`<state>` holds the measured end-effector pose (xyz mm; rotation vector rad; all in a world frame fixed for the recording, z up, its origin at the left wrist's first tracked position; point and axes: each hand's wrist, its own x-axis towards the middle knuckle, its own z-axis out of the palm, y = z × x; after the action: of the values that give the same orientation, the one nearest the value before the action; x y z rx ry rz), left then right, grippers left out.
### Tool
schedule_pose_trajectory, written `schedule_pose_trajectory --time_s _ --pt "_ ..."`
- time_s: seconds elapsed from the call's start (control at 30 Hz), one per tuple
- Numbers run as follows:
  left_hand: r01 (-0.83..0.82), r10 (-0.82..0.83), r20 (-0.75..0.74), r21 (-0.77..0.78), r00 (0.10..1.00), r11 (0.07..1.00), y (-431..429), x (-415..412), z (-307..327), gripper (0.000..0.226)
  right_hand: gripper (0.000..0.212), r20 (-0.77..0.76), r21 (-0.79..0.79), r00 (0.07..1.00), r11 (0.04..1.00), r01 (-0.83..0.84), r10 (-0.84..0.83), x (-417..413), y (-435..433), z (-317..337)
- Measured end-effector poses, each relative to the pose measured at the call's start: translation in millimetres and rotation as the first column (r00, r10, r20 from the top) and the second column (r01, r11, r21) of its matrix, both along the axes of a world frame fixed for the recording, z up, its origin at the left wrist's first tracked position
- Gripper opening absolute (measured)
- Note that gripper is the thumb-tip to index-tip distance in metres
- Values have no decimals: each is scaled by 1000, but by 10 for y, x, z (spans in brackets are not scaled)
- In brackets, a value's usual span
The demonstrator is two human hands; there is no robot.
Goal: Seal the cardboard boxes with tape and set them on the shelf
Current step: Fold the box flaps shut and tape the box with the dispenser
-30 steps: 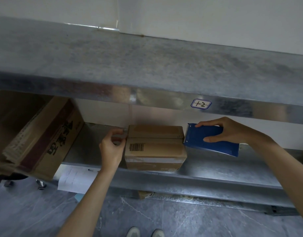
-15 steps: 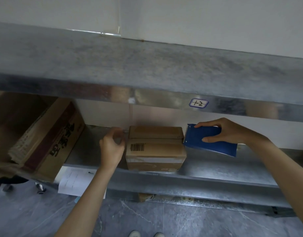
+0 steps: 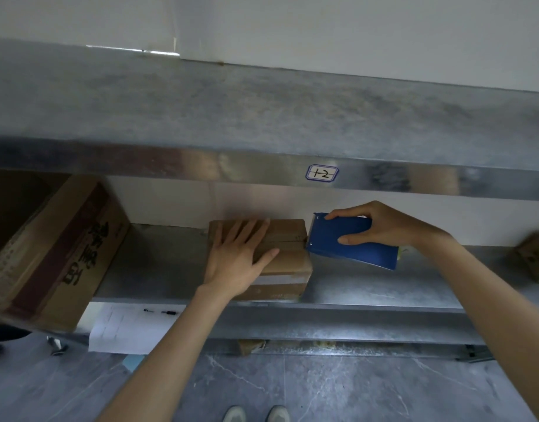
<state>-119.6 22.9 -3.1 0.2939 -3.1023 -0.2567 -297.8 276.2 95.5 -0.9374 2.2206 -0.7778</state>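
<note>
The small cardboard box (image 3: 289, 263) sits on the metal shelf (image 3: 384, 284), flaps closed along a centre seam, its contents hidden. The left hand (image 3: 236, 258) lies flat on its top, fingers straight. Touching its right edge is a blue tape dispenser (image 3: 347, 248), grasped by the right hand (image 3: 381, 226). Well left of it, a large printed box (image 3: 64, 248) leans tilted, its inside too dark to tell.
</note>
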Motion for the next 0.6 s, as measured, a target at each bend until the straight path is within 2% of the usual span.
schedule_pose_trajectory --time_s 0.27,0.37,0.43,0.6 --pt "104 -103 101 -9 990 995 -229 70 176 81 51 23 3 999 999 -39 39 142 -30 -77" --pt "141 -142 75 24 987 990 -66 37 174 75 56 40 5 998 999 -43 42 123 -22 -89" --pt "159 -159 50 -9 986 987 23 35 95 69 57 51 5 997 999 -54 54 104 -23 -101" --pt "145 -144 22 -77 989 986 16 29 16 75 57 98 2 992 997 -79 78 47 25 -128"
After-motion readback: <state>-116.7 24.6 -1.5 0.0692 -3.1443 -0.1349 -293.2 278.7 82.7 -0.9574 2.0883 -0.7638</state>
